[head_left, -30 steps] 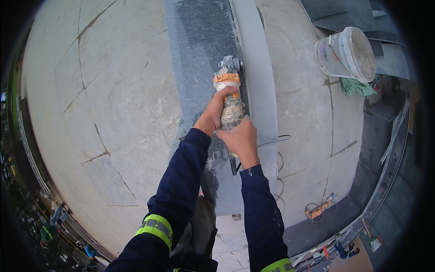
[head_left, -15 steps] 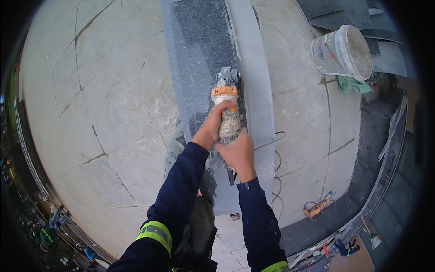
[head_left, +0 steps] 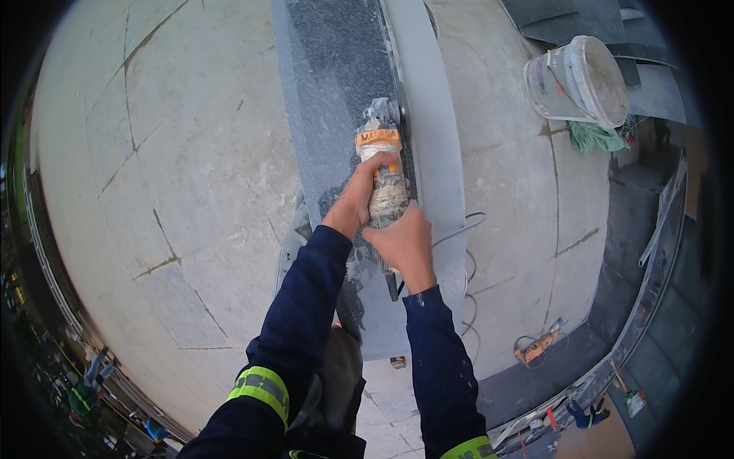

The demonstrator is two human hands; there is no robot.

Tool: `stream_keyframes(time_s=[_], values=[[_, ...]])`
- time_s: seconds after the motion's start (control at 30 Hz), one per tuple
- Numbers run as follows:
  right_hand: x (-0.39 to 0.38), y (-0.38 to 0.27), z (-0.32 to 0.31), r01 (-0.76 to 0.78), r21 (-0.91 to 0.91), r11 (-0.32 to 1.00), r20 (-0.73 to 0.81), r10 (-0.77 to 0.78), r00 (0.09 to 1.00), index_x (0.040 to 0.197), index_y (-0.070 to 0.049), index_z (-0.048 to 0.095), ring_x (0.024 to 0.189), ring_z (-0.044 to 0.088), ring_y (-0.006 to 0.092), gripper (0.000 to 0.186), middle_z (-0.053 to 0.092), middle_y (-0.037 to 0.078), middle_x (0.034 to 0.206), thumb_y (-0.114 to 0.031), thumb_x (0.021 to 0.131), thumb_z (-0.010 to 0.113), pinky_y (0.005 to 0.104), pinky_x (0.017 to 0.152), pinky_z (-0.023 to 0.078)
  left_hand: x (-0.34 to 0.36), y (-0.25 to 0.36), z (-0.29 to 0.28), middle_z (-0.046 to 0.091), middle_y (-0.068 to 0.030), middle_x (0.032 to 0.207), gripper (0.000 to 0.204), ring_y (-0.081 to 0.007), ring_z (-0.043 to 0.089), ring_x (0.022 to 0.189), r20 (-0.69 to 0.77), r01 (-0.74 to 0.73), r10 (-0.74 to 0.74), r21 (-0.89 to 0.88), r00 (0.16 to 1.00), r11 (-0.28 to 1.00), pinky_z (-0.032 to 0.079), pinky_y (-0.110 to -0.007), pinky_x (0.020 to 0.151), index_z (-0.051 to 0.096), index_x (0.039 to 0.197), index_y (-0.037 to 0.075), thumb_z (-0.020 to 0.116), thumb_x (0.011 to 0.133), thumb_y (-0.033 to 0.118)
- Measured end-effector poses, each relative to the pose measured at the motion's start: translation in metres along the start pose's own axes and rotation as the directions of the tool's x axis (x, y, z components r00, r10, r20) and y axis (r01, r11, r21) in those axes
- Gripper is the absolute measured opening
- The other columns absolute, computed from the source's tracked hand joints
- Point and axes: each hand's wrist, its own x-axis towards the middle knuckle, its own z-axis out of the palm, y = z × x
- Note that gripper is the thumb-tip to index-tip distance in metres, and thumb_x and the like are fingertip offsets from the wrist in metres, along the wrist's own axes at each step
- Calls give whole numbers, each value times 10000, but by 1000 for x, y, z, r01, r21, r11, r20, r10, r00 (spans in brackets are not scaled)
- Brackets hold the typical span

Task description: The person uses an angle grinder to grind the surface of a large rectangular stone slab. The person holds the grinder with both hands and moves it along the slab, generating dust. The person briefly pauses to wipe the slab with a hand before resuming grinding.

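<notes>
Presently, left hand and right hand are clamped around the grinder, positioned at the right edge of the slab. Work there appears under way; finished and remaining shares cannot be told.

Building site, grinder, slabs, bucket (grimy)

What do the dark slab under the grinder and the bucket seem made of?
Dark slab: likely stone, mostly matte, judging by its fine pale speckling; ceramic is possible. Bucket: probably plastic, dull and grimy, going by its smooth, whitish wall.
</notes>
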Motion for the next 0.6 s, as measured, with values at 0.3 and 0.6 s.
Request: stream_keyframes(time_s=[0.3,0.6], values=[[-18,21,6,6,2,1000,-23,-6,1000,1031,86,546,918,679,382,568,677,259,941,-197,608,799,406,794,537,-11,-25,-6,635,-155,832,440,-262,667,695,15,-33,32,10,999,999,583,-393,628,501,1103,41,659,812,330],[-24,23,7,-9,14,1000,-15,9,1000,1036,88,538,933,670,398,587,671,268,963,-212,608,805,413,808,533,-14,-31,-10,636,-156,839,433,-259,669,702,2,-54,54,9,999,999,587,-393,642,509,1102,40,658,819,332]])
